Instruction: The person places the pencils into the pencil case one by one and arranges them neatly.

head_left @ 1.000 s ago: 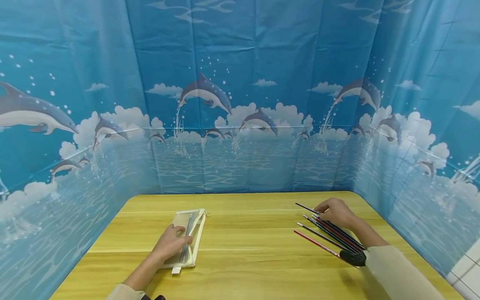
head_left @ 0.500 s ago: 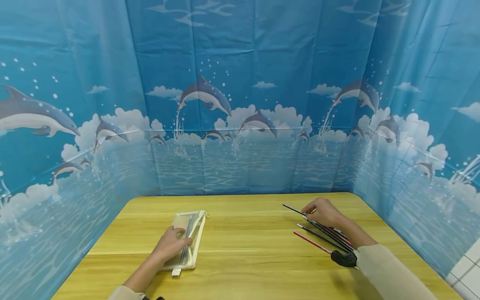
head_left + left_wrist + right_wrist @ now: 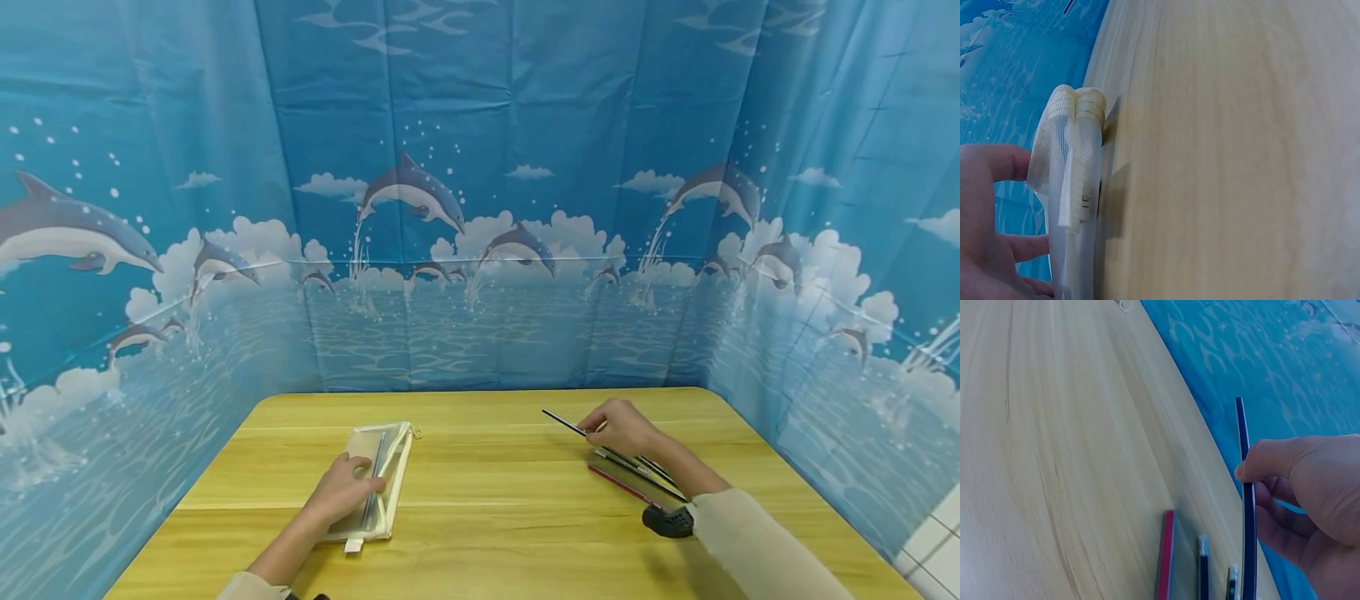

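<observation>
A see-through zip pencil case [image 3: 401, 479] with cream edging lies flat at the left of the table. My left hand [image 3: 341, 492] rests on it, its fingertips touching the upper face. A slim pencil [image 3: 378, 454] shows through the case. To the right, my right hand [image 3: 624, 432] pinches a dark pencil [image 3: 561, 421] between thumb and fingers. In the right wrist view, that pencil slants upward. A red pencil [image 3: 1166, 556] and several dark pencils [image 3: 1203, 569] with pale ends lie on the tabletop beneath, partly hidden by the right arm.
The yellow wood-grain table [image 3: 480, 533] has rounded far corners. A blue dolphin-print curtain [image 3: 480, 325] hangs behind it and along both sides. The black wrist device [image 3: 669, 522] sits just above the pencils' near ends.
My right hand has moved left with the dark pencil, away from the bundle. My left hand and the pencil case have stayed in place.
</observation>
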A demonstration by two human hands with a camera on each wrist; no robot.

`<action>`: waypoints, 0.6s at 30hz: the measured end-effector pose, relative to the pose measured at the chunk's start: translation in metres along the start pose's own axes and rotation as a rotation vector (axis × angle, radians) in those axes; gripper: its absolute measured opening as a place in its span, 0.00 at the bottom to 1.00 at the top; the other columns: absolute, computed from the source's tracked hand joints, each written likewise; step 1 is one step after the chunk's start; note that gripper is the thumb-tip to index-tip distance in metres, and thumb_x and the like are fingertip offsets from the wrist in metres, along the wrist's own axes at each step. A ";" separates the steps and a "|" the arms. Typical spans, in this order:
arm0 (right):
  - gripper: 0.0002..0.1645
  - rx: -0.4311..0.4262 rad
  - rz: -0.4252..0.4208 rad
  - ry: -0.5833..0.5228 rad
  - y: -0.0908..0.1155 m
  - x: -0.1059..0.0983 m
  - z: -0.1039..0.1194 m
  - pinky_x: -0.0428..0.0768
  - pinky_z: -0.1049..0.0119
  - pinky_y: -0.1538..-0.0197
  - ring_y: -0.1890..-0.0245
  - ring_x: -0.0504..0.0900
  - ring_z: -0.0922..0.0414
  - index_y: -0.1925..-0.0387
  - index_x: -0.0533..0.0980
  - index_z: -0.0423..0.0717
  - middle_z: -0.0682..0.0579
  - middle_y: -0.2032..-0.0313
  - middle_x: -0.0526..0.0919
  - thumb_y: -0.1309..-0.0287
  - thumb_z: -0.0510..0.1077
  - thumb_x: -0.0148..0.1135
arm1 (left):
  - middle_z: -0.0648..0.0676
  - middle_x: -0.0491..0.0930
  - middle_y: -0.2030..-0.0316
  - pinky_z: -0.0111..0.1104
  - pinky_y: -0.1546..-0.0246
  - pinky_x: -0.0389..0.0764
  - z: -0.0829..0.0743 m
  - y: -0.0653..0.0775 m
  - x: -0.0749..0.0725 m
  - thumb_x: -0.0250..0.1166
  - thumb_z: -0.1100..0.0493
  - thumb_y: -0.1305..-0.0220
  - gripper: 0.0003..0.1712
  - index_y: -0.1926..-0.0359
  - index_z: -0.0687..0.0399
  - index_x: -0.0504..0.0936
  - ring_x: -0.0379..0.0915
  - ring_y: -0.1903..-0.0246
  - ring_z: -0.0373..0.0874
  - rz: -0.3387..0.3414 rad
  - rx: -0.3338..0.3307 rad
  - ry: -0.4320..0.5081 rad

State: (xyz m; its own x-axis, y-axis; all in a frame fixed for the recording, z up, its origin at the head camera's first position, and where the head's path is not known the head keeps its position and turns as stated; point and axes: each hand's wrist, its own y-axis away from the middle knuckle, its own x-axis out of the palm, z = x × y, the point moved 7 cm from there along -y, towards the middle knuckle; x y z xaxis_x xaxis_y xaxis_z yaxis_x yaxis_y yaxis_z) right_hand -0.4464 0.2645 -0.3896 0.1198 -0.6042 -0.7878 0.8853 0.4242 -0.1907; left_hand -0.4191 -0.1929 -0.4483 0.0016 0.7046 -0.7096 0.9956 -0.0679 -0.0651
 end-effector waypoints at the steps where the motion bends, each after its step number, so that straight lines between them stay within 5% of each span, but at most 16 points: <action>1: 0.12 0.000 0.004 -0.005 -0.001 0.002 0.002 0.86 0.58 0.62 0.58 0.86 0.47 0.53 0.86 0.33 0.41 0.55 0.88 0.37 0.33 0.68 | 0.82 0.52 0.28 0.68 0.34 0.59 0.000 0.000 0.000 0.69 0.51 0.42 0.37 0.36 0.69 0.77 0.50 0.30 0.81 0.001 -0.001 0.000; 18: 0.16 0.052 0.053 -0.191 -0.019 0.033 0.020 0.85 0.57 0.63 0.65 0.84 0.53 0.48 0.84 0.30 0.41 0.54 0.87 0.35 0.34 0.66 | 0.81 0.51 0.27 0.68 0.35 0.59 0.001 -0.001 0.000 0.69 0.50 0.42 0.38 0.35 0.68 0.76 0.50 0.30 0.80 0.009 -0.011 0.007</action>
State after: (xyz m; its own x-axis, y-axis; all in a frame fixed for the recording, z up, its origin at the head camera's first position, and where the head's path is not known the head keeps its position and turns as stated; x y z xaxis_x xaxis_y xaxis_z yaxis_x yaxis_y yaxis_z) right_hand -0.4507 0.2231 -0.4001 0.2456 -0.7006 -0.6699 0.8967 0.4267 -0.1175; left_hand -0.4205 -0.1934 -0.4494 0.0109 0.7092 -0.7049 0.9965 -0.0660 -0.0511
